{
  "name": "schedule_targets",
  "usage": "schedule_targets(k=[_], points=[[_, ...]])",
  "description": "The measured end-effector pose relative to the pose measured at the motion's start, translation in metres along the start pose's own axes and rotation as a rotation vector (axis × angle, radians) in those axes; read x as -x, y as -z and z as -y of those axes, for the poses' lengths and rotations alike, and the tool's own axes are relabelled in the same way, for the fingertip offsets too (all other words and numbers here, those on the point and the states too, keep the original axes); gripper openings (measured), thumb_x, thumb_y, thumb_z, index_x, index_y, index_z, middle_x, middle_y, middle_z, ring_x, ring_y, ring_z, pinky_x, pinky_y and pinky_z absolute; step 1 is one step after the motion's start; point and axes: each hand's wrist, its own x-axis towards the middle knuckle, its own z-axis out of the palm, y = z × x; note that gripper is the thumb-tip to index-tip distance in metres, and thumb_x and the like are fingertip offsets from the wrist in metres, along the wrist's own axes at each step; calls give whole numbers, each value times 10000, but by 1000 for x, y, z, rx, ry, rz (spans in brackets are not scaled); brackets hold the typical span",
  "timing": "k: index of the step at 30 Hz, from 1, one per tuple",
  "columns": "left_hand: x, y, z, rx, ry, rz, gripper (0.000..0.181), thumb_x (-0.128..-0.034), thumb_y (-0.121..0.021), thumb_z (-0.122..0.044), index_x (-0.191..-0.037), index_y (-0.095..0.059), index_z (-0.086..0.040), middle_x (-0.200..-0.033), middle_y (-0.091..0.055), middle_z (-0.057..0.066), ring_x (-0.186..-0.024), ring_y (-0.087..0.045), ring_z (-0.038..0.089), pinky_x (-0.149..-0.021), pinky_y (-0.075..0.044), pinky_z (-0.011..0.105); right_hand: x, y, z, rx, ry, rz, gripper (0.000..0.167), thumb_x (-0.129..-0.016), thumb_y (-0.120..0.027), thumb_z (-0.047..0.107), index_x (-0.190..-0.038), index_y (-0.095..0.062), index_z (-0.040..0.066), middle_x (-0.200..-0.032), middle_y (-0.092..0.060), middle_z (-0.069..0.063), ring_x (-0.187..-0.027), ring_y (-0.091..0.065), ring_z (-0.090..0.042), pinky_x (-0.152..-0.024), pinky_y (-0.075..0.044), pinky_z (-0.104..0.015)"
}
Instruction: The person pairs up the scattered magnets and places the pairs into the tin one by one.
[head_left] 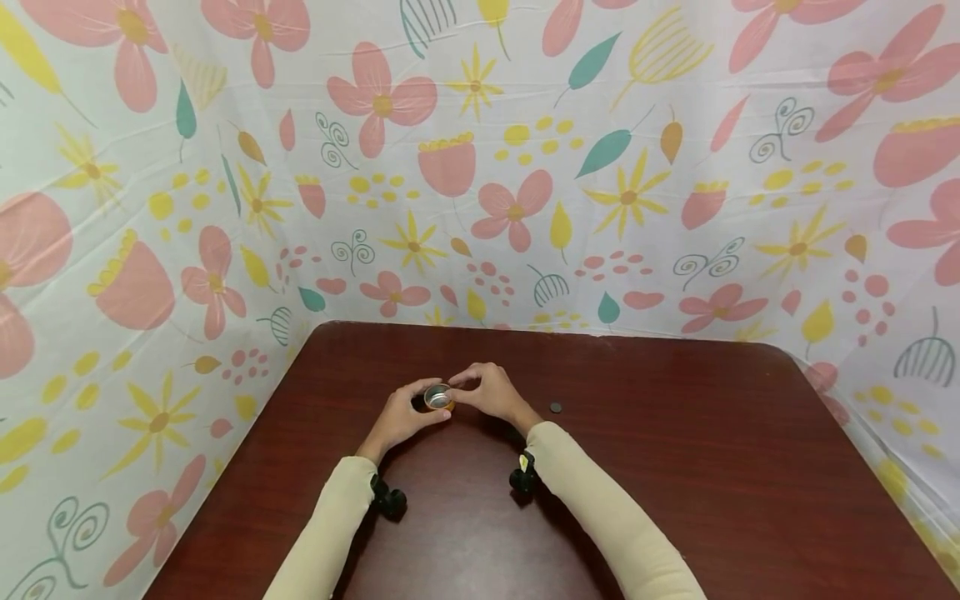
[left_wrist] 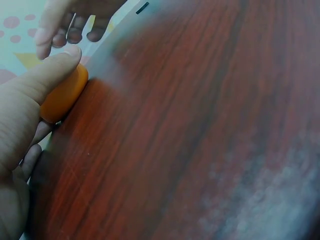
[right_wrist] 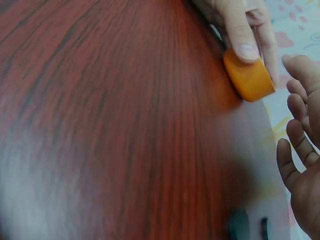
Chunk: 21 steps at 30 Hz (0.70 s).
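A small round orange container [head_left: 438, 397] with a shiny metallic inside stands on the brown table, its open top facing up. My left hand [head_left: 401, 417] grips it from the side, and the left wrist view shows the thumb along the orange wall [left_wrist: 65, 97]. Beside the rim is my right hand [head_left: 491, 393], its thumb close to the opening. In the right wrist view the fingers of that hand [right_wrist: 307, 185] are loosely bent and apart, with no object visible among them. What lies inside the container cannot be made out.
A small dark grey disc [head_left: 556, 407], like a coin, lies on the table [head_left: 675, 467] to the right of my right hand. A flowered cloth [head_left: 517, 125] hangs behind the table and along its left side. Black wrist cameras [head_left: 390, 502] are strapped to both forearms.
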Motion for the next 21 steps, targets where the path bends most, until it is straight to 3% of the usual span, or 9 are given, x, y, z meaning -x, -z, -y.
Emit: schedule_targets(k=[8,13,16,21], points=[[1,0,-1,11,-19,-3,768,-826,-865,-414,-1481,-558,-156,-1458,-581,-4,-1358,-521,256,-1087,-435,545,18,31,0,16,-21,-19,336,-921,-792,313,-1160,-779,78,-1070,-713,20,-983,-656,-179,-804,-553,-358],[2,1,-3,34,-22,-13,798,-848,-842,-437,-1513,-514,-144,-1484,-552,24,-1343,-510,280,-1074,-433,563,39,59,-4,28,-46,-34,337,-931,-772,375,-1162,-783,130,-1107,-710,35,-923,-660,-160,-764,-561,-337],[3,3,-7,44,-36,-19,795,-865,-826,-438,-1524,-494,-142,-1490,-541,63,-1330,-508,288,-1071,-427,575,57,77,-8,39,-72,-38,334,-940,-754,405,-1177,-778,171,-1156,-703,47,-988,-665,-161,-794,-568,-349],[5,8,-24,32,-102,-17,742,-877,-818,-425,-1521,-490,-259,-1507,-533,60,-1365,-487,292,-1106,-393,571,90,105,-13,77,-120,-54,410,-927,-748,470,-1217,-761,181,-1197,-702,39,-1136,-644,-203,-886,-552,-427]])
